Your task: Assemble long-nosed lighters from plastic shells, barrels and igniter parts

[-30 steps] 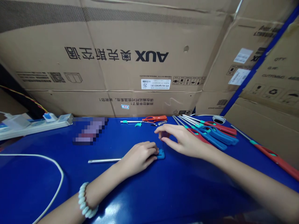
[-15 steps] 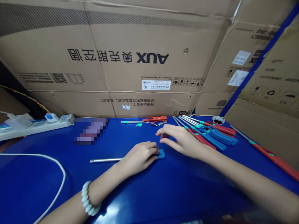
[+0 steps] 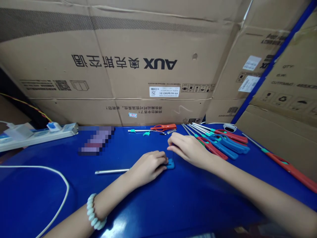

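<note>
My left hand (image 3: 148, 166) lies curled over a long lighter (image 3: 111, 171) on the blue table (image 3: 173, 205). The lighter's metal tube sticks out to the left and a bit of its blue handle (image 3: 170, 164) shows to the right of my fingers. My right hand (image 3: 188, 148) hovers just right of that handle, thumb and forefinger pinched together above it. What they pinch is too small to make out. A bead bracelet (image 3: 94, 213) sits on my left wrist.
A pile of red and blue long lighters (image 3: 220, 140) lies at the back right. A lone red one (image 3: 284, 163) lies far right. Another red lighter and small teal parts (image 3: 158, 129) lie at the back. A power strip (image 3: 37, 134) and white cable (image 3: 59, 185) are left. Cardboard boxes (image 3: 138, 66) wall the back.
My right hand has drawn its fingers closer together and dropped slightly toward the blue handle. The left hand stays on the lighter.
</note>
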### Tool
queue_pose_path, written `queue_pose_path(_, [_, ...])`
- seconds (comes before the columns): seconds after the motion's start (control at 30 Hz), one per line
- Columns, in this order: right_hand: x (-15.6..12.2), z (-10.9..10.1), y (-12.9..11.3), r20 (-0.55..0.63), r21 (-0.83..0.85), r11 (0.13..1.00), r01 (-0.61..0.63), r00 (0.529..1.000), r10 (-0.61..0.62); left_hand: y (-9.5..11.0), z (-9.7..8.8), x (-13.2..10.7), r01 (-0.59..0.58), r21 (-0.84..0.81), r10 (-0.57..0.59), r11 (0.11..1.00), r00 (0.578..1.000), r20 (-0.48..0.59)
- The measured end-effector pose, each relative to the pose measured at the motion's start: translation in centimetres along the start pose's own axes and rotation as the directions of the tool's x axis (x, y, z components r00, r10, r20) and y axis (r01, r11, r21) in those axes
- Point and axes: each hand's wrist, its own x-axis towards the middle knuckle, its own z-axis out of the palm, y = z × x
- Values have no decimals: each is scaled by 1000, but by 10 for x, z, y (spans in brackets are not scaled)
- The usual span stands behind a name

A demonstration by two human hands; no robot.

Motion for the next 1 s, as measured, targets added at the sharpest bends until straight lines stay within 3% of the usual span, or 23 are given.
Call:
queue_pose_path(0.07, [0, -2, 1, 2, -10, 1000, -3, 1000, 3, 0, 0, 0, 3, -2, -3, 1000, 1000, 3])
queue_pose_path(0.27, [2, -20, 3, 160, 135, 987, 89, 981, -111, 1, -1, 0, 10, -8, -10, 1000, 1000, 4])
queue_pose_path(0.43, [-1, 0, 7, 8, -78, 994, 76, 997, -75, 2, -1, 0, 8, 0, -8, 1000, 1000, 1])
queue_pose_path(0.5, [-1, 4, 6, -49, -156, 979, 133, 989, -142, 2, -2, 0, 7, 1, -7, 1000, 1000, 3])
queue_pose_path(0.73, [3, -1, 1, -66, 171, 967, 190, 981, -181, 1, -1, 0, 7, 0, -7, 1000, 1000, -5])
queue_pose_path(0.87, [-3, 18, 5, -327, 11, 984, 175, 931, -162, 0, 0, 0, 7, 10, -7, 1000, 1000, 6])
queue_pose_path(0.93, [-6, 23, 6, -362, -15, 987, 159, 919, -154, 0, 1, 0, 5, 14, -5, 1000, 1000, 5])
queue_pose_path(1.0, [-8, 21, 6, -327, 83, 986, 145, 939, -110, -1, 0, 0, -1, 8, 1, 1000, 1000, -1])
